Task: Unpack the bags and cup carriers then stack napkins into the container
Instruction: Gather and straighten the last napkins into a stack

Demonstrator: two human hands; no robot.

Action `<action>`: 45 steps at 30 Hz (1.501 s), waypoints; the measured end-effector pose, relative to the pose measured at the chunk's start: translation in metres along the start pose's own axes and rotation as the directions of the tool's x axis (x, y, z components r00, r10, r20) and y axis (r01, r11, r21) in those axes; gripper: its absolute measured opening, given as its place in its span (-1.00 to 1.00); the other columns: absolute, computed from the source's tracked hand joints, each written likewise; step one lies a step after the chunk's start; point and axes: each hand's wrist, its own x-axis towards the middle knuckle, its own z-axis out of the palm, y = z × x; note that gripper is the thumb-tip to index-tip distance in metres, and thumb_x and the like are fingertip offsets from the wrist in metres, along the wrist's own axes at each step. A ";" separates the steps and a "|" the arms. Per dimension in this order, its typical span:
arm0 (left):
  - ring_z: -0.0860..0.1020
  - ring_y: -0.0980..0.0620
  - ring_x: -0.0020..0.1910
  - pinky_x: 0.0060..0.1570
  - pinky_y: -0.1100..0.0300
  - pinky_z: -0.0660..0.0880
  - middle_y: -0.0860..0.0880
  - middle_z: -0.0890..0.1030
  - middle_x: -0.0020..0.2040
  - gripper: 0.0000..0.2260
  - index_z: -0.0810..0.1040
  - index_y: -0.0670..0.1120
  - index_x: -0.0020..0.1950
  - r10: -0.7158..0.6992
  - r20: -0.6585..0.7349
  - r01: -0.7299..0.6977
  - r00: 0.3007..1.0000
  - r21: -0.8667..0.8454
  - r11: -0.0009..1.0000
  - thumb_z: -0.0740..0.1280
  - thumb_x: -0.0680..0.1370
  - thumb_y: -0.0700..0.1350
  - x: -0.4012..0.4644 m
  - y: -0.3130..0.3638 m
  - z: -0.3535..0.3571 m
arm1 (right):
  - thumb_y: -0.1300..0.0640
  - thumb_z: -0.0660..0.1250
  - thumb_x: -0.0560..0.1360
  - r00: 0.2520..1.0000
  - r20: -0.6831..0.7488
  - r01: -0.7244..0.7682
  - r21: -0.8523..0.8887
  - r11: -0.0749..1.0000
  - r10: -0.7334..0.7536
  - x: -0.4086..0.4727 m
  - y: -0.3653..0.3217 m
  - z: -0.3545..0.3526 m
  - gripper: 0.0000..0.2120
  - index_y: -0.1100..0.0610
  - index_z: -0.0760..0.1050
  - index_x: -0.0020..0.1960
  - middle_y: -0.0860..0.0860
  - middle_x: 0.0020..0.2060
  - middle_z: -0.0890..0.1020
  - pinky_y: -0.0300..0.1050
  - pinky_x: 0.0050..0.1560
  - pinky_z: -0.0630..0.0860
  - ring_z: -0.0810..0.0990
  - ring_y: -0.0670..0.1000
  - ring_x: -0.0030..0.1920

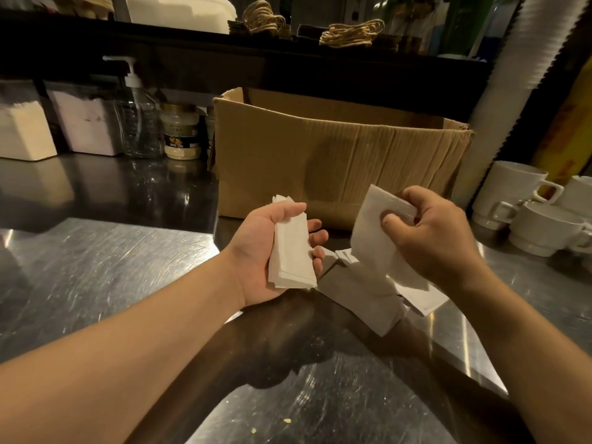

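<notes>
Over the worktop (96,267), left hand (272,251) clasps folded napkins (290,251) for stacking; right hand (429,232) pinches a loose napkin (371,238).

White napkins (291,251), a plain brown cardboard box (336,161), white mugs (538,219) at right, a scratched silver counter (96,267).

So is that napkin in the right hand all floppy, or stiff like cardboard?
Probably floppy: the napkin droops below the right hand, whose fingers pinch only its top. It looks thin and crumpled, so likely very light and easy to tear. The folded stack in the left hand seems to hold its shape better.
</notes>
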 end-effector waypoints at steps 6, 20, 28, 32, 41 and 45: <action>0.56 -0.12 -0.01 -0.07 0.01 0.56 -0.13 0.60 -0.03 -0.74 0.56 -0.10 0.11 0.071 -0.058 -0.070 0.996 0.025 0.997 0.31 0.56 0.05 -0.006 0.001 0.004 | 0.14 0.43 0.51 0.910 0.387 -0.380 0.636 0.672 0.149 0.001 -0.012 -0.006 -0.75 0.21 0.56 0.14 0.07 -0.05 0.66 0.06 0.02 0.64 0.64 0.13 0.00; 0.65 0.02 -0.37 -0.22 0.16 0.53 -0.03 0.68 -0.30 -0.66 0.73 0.00 -0.38 0.058 0.205 -0.086 0.977 0.131 0.988 0.26 0.25 0.18 -0.006 -0.012 0.005 | -0.04 0.39 0.43 0.883 0.457 -0.442 0.733 0.517 0.106 -0.022 -0.025 0.029 -0.65 0.08 0.55 0.15 0.04 0.00 0.67 0.03 -0.12 0.66 0.70 0.09 -0.01; 0.68 -0.03 -0.33 -0.21 0.09 0.61 -0.07 0.70 -0.25 -0.57 0.76 -0.02 -0.29 0.037 0.242 -0.076 0.970 0.156 0.985 0.29 0.23 0.28 -0.008 -0.012 0.006 | -0.08 0.47 0.44 0.906 0.384 -0.417 0.729 0.543 0.179 -0.026 -0.031 0.034 -0.62 0.10 0.54 0.16 0.01 -0.03 0.69 -0.13 -0.29 0.60 0.69 0.14 0.01; 0.64 0.01 -0.35 -0.28 0.18 0.60 -0.06 0.68 -0.32 -0.65 0.65 -0.03 -0.13 0.031 0.225 -0.066 0.974 0.150 0.987 0.29 0.38 0.22 -0.009 -0.010 0.008 | 0.03 0.40 0.48 0.940 0.310 -0.325 0.702 0.634 0.139 -0.026 -0.032 0.035 -0.78 0.11 0.56 0.06 -0.02 -0.08 0.71 -0.19 -0.25 0.60 0.70 0.05 -0.03; 0.63 -0.11 -0.09 0.06 -0.01 0.52 -0.14 0.68 -0.05 -0.63 0.77 -0.12 -0.05 -0.030 0.131 0.015 0.991 0.108 0.994 0.37 0.44 0.16 -0.004 -0.008 0.002 | 0.05 0.27 0.34 0.891 0.451 -0.435 0.822 0.367 0.045 -0.015 -0.035 -0.006 -0.69 0.07 0.58 0.05 0.01 -0.13 0.67 0.01 -0.07 0.66 0.67 0.07 -0.09; 0.66 -0.09 -0.11 -0.01 0.03 0.59 -0.09 0.68 -0.03 -0.60 0.72 -0.05 0.01 -0.039 0.132 0.021 0.991 0.135 0.991 0.34 0.42 0.22 -0.004 -0.008 0.005 | 0.06 0.33 0.36 0.843 0.535 -0.434 0.625 0.649 0.049 -0.014 -0.029 -0.001 -0.68 0.21 0.54 0.04 0.06 -0.08 0.64 0.02 0.06 0.61 0.65 0.09 -0.01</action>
